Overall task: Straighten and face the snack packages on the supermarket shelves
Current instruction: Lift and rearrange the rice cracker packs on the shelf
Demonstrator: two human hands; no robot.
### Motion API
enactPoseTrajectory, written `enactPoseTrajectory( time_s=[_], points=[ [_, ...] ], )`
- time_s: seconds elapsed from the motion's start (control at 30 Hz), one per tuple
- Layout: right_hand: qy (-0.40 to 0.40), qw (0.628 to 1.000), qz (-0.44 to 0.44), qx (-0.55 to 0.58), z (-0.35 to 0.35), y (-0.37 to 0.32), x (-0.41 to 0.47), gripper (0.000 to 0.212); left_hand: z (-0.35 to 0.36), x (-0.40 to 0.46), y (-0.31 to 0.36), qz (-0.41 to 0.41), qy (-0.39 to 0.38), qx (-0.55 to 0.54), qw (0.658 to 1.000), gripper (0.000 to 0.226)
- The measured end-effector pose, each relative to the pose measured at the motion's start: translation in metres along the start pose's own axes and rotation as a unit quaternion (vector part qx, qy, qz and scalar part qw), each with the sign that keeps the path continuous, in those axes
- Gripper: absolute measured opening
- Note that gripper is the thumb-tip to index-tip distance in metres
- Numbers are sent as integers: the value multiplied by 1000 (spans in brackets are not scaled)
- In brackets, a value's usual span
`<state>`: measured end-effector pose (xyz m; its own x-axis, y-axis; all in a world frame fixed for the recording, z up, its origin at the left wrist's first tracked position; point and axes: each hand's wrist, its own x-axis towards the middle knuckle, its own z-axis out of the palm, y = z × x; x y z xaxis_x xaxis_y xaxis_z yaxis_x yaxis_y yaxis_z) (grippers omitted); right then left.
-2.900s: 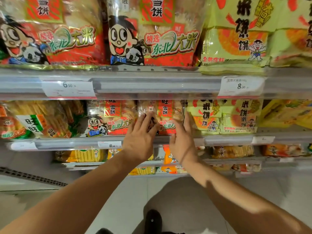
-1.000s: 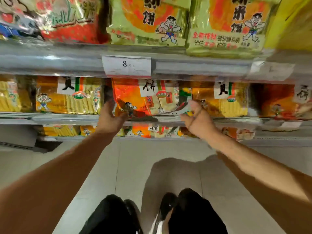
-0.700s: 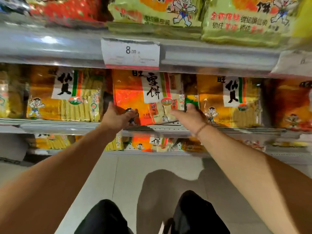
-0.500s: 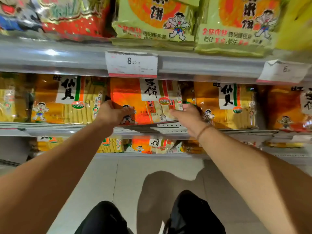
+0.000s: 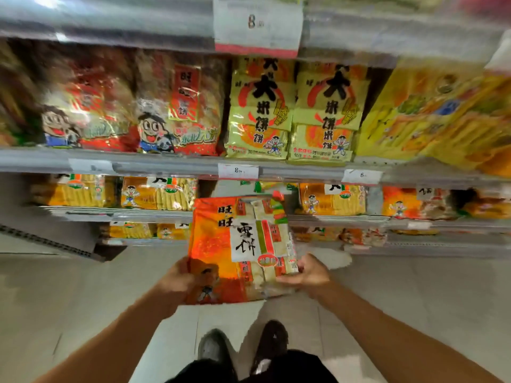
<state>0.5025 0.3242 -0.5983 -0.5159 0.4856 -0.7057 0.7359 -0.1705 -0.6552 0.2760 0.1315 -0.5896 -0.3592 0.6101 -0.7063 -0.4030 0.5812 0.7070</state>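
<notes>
An orange rice-cracker package [image 5: 237,244] with a white label and black characters is out in front of the shelves, upright and facing me. My left hand [image 5: 177,277] grips its lower left corner. My right hand [image 5: 309,272] grips its lower right edge, fingers curled against the clear part of the bag. Behind it, on the third shelf [image 5: 154,214], a dark gap [image 5: 210,187] shows between yellow-orange cracker bags [image 5: 159,193] on the left and another bag [image 5: 333,200] on the right.
Red cartoon snack bags [image 5: 177,111] and green-yellow rice cracker bags [image 5: 293,111] stand on the shelf above. Price tags [image 5: 238,170] line the shelf rails. A lowest shelf [image 5: 143,240] holds more yellow bags. The tiled floor and my shoes [image 5: 243,352] are below.
Both hands have pulled the orange package off the third shelf toward me, leaving a gap there. The view has also shifted, so the shelves look further away.
</notes>
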Motion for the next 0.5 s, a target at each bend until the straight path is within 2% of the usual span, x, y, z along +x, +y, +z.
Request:
enactPoseTrajectory(
  time_s=[0.03, 0.1, 0.17, 0.2, 0.3, 0.5],
  points=[
    [16, 1000, 23, 14, 2, 5, -19, 27, 0, -12, -2, -2, -14, 2, 1000, 37],
    [47, 996, 63, 29, 5, 19, -51, 49, 3, -28, -5, -6, -54, 10, 998, 59],
    [67, 991, 87, 72, 5, 32, -73, 66, 10, -36, -5, -2, -89, 22, 996, 68],
    [87, 986, 94, 105, 4, 38, -83, 67, 15, -37, -4, 4, -102, 33, 994, 70],
    [169, 964, 100, 178, -6, 50, -113, 51, 45, -34, 0, 16, -133, 90, 987, 67],
    [205, 949, 36, 237, -48, 94, -169, 43, 130, -30, 16, 53, -179, 212, 959, 59]
  ],
)
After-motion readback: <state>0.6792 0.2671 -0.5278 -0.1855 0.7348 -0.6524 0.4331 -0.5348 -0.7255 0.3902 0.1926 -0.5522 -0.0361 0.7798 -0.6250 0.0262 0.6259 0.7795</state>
